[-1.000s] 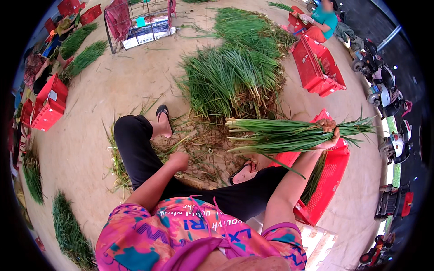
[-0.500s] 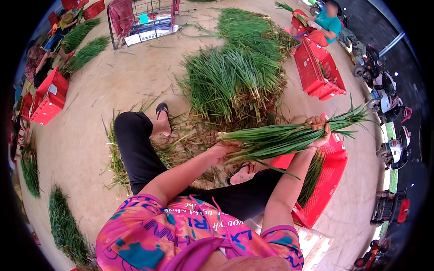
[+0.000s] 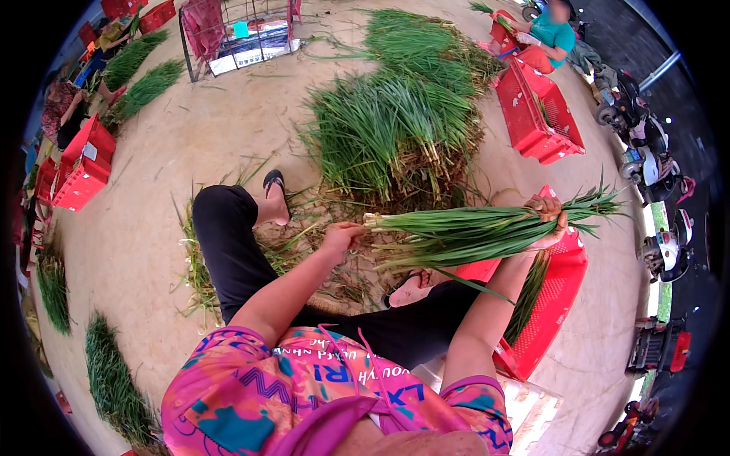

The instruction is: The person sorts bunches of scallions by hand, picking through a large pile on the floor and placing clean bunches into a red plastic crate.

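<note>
A bunch of garlic chives [image 3: 456, 235] lies almost level in the air above my lap, long green leaves to the right and pale stem ends to the left. My right hand [image 3: 549, 216] is wrapped round its leafy part, with the leaf tips sticking out past the fist. Just left of the stem ends is my left hand [image 3: 344, 237], its fingers pinched together. Whatever it holds is too small to make out. Beneath the bunch, by my right leg, stands a red plastic crate [image 3: 551, 304] with more chives inside.
A large heap of chives [image 3: 391, 137] lies ahead on the floor, with loose trimmings [image 3: 304, 258] around my feet. Another red crate [image 3: 536, 114] stands at the right, near a seated person [image 3: 544, 38]. More crates [image 3: 84, 163] are at the left, a wire frame [image 3: 239, 38] behind, parked scooters [image 3: 669, 247] along the right.
My left hand has drawn away leftward from the bunch, and the pale stem ends now show. My right hand has shifted slightly right, still gripping the chives.
</note>
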Action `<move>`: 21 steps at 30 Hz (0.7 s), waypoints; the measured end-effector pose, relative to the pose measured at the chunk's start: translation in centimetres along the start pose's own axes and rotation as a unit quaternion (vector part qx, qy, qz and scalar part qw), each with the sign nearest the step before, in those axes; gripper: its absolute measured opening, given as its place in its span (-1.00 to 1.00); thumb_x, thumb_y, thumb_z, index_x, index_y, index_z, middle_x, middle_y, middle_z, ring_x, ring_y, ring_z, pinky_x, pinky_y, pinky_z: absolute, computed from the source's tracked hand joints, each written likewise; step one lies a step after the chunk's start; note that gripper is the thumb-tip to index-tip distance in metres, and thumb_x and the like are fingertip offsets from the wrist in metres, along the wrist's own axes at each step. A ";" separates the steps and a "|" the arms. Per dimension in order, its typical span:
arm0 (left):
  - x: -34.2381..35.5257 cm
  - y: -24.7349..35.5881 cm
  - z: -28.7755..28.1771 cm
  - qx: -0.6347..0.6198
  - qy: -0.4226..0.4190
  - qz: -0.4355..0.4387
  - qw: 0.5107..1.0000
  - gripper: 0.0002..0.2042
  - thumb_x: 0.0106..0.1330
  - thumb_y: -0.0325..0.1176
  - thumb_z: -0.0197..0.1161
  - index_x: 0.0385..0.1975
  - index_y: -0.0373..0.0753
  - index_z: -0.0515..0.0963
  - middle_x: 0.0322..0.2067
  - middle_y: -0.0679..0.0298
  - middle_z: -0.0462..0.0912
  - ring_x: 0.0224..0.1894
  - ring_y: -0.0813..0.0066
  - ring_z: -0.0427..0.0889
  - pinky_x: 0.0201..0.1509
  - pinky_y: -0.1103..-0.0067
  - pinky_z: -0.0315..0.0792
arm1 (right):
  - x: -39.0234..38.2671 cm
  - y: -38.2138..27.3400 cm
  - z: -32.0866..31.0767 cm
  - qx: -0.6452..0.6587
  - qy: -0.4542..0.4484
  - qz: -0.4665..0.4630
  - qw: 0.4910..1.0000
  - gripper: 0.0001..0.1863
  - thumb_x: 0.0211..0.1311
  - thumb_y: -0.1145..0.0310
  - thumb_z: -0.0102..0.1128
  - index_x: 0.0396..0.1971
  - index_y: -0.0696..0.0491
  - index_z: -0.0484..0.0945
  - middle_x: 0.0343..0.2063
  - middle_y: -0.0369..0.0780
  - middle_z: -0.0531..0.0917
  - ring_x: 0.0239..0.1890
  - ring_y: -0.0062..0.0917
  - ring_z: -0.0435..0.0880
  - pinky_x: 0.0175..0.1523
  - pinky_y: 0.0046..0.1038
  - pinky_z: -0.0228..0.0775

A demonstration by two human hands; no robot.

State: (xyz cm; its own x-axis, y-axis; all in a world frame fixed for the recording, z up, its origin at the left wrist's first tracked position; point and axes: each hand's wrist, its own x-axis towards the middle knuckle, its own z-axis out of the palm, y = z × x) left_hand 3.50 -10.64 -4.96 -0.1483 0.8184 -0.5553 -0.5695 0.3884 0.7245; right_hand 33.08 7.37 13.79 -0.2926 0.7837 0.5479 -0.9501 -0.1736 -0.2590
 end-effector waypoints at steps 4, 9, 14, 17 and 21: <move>-4.9 5.1 5.1 -0.202 -0.089 0.047 0.974 -0.77 0.08 -0.41 0.13 -0.25 -0.31 0.47 -0.47 0.22 0.55 -0.52 0.58 0.48 -0.54 0.75 0.29 | -0.3 0.7 0.0 0.038 0.033 -0.016 0.999 -0.79 0.01 0.33 0.01 -0.67 -0.03 0.19 -0.71 -0.42 0.25 -0.68 -0.73 0.20 -0.32 -0.61 0.15; -2.6 4.6 3.8 -0.182 -0.398 -0.077 0.896 -0.79 0.07 -0.48 0.10 -0.26 -0.31 0.46 -0.45 0.22 0.55 -0.51 0.51 0.54 -0.55 0.67 0.41 | 0.2 2.1 0.1 0.021 0.047 0.030 0.998 -0.75 0.00 0.31 0.01 -0.69 -0.05 0.15 -0.73 -0.45 0.20 -0.68 -0.72 0.17 -0.30 -0.54 0.15; -1.8 3.2 0.7 -0.132 -0.156 -0.031 0.978 -0.89 0.11 -0.47 0.08 -0.40 -0.34 0.47 -0.66 0.33 0.48 -0.73 0.66 0.38 -0.73 0.72 0.24 | -0.4 0.6 -0.3 -0.017 0.045 0.026 0.999 -0.76 -0.02 0.29 0.02 -0.68 -0.03 0.17 -0.74 -0.43 0.22 -0.67 -0.71 0.19 -0.29 -0.56 0.16; -1.4 2.8 -3.3 -0.064 -0.186 -0.042 0.980 -0.89 0.12 -0.45 0.08 -0.39 -0.33 0.48 -0.72 0.39 0.42 -0.77 0.71 0.24 -0.76 0.73 0.07 | -0.4 0.0 -0.2 -0.065 0.058 -0.001 0.996 -0.80 -0.02 0.32 0.02 -0.66 -0.01 0.21 -0.74 -0.43 0.25 -0.64 -0.70 0.21 -0.30 -0.55 0.15; -1.8 1.4 -6.8 0.079 -0.035 -0.109 0.990 -0.81 0.11 -0.40 0.10 -0.30 -0.34 0.46 -0.67 0.36 0.42 -0.73 0.69 0.25 -0.74 0.73 0.04 | -0.3 0.2 -0.4 -0.039 0.063 0.029 0.997 -0.83 -0.05 0.27 0.01 -0.61 0.01 0.27 -0.72 -0.41 0.27 -0.66 -0.68 0.21 -0.23 -0.45 0.17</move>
State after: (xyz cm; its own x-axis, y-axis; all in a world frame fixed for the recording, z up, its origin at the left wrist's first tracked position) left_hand -2.55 -14.49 -5.75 0.0241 0.7339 -0.6789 -0.4481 0.6150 0.6488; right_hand 33.06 7.34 13.24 -0.3254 0.8436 0.4271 -0.9193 -0.1767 -0.3515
